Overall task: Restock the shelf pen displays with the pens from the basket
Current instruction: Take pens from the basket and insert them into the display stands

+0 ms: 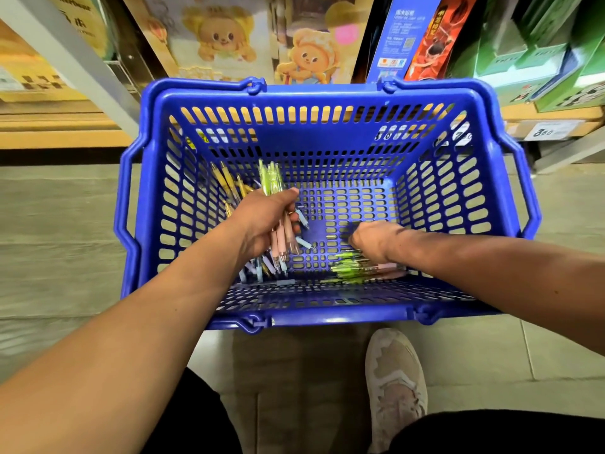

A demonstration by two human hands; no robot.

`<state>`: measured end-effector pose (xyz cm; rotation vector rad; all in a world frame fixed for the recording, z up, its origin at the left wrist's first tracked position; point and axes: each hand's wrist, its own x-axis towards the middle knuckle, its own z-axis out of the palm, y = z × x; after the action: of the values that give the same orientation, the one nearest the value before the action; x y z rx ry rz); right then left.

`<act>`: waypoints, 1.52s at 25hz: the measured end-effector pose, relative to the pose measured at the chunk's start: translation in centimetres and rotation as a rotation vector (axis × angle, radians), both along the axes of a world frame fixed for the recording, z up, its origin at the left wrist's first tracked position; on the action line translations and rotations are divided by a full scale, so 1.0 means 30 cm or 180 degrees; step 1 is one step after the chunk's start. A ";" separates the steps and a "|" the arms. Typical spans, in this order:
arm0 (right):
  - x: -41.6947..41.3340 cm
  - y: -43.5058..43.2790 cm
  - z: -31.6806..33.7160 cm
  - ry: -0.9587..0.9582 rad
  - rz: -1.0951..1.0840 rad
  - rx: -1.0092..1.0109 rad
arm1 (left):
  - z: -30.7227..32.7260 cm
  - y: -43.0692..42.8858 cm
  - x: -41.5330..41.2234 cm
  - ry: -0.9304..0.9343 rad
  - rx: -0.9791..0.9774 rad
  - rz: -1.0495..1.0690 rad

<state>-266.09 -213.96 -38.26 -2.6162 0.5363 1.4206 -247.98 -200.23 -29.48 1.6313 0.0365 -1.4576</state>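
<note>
- Blue plastic basket (327,93) with slotted walls, viewed from straight above, just ahead of a pale sneaker (394,381) on a tiled floor; both handles dropped outward along the sides.
- Left hand (265,217) inside the basket, left of centre, raised above the basket floor.
- Fingers and thumb of that hand curled tight around a mixed bundle of pens (270,176): green and yellow ends fanning out toward the far wall, pink barrels pointing down toward the near wall.
- Right hand (373,239) low in the basket, right of centre, close to the basket floor, back of the hand facing up.
- Fingertips of the right hand smeared by motion blur; cannot tell whether spread, together or pinching anything.
- Loose green pens (348,268) lying on the basket floor against the near wall, just below the right hand, with a few pink ones beside them on the right.
- Loose pale blue and lilac pens (258,268) on the basket floor under the left hand, near the same wall.
- Rest of the basket floor bare blue grid.
- Wooden shelf (65,132) behind the basket, well apart from both hands.
- On the shelf: cartoon bear boxes (222,37), a tall blue box (396,37) with a red one beside it, and green boxes (537,50) at the right.
- White price tag (550,130) on the shelf edge at the right; printing too blurred to read with certainty.
</note>
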 end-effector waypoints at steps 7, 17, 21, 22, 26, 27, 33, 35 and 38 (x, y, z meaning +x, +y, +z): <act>0.055 -0.057 0.087 -0.0974 -0.0590 0.0419 | -0.011 -0.014 -0.009 0.0046 0.0045 0.0343; 0.170 0.086 0.242 -0.2448 -0.3740 0.2239 | -0.002 -0.037 -0.051 0.0331 0.0087 0.0011; 0.146 0.084 0.237 -0.2504 -0.3235 0.2207 | 0.011 -0.031 -0.058 0.0272 0.0086 -0.0228; 0.143 0.077 0.237 -0.2509 -0.3125 0.2256 | 0.015 -0.030 -0.057 0.0237 0.0075 -0.0236; 0.134 0.023 0.230 -0.2245 -0.3175 0.2432 | 0.025 -0.040 -0.059 -0.0031 0.0029 -0.0036; 0.125 0.008 0.223 -0.2041 -0.2939 0.2170 | 0.024 -0.040 -0.060 -0.0103 0.0036 -0.0022; 0.031 0.006 0.135 -0.0589 -0.0769 0.0743 | 0.020 -0.011 -0.035 -0.0005 -0.0011 0.0021; 0.007 0.026 0.103 -0.0361 -0.0206 0.0567 | 0.025 -0.005 -0.023 -0.0007 0.0051 -0.0038; -0.011 0.045 0.058 -0.0136 0.0037 0.0358 | 0.026 -0.005 -0.014 -0.0075 0.0091 -0.0015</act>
<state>-266.43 -212.61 -36.50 -2.5590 0.4242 1.3533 -248.40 -200.39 -28.70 1.6725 0.0405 -1.4472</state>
